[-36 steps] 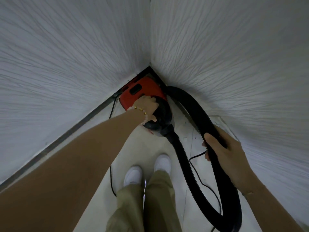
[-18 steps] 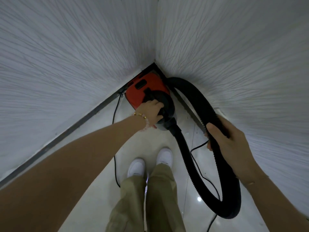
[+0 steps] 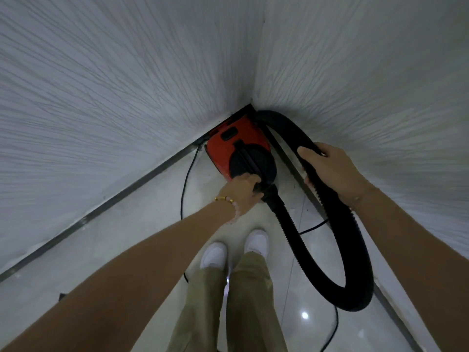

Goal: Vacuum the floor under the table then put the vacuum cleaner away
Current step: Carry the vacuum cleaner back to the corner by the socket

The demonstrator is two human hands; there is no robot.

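Note:
A red and black vacuum cleaner [image 3: 228, 146] sits on the floor, pushed into the corner where two white textured walls meet. Its black ribbed hose [image 3: 294, 229] leaves the front of the body, loops down to the right and rises along the right wall. My left hand [image 3: 243, 191] rests at the front of the body, fingers curled at the hose joint, off the handle. My right hand [image 3: 332, 171] is closed around the upper part of the hose near the right wall.
A thin black power cord [image 3: 186, 179] trails from the vacuum's left side across the pale glossy floor tiles [image 3: 127, 250] and past my white shoes [image 3: 213, 255]. Dark skirting [image 3: 114, 201] runs along both walls. The walls close in left and right.
My left hand has slid off the vacuum's top handle down to the front by the hose joint. My right hand has moved up the hose, closer to the corner.

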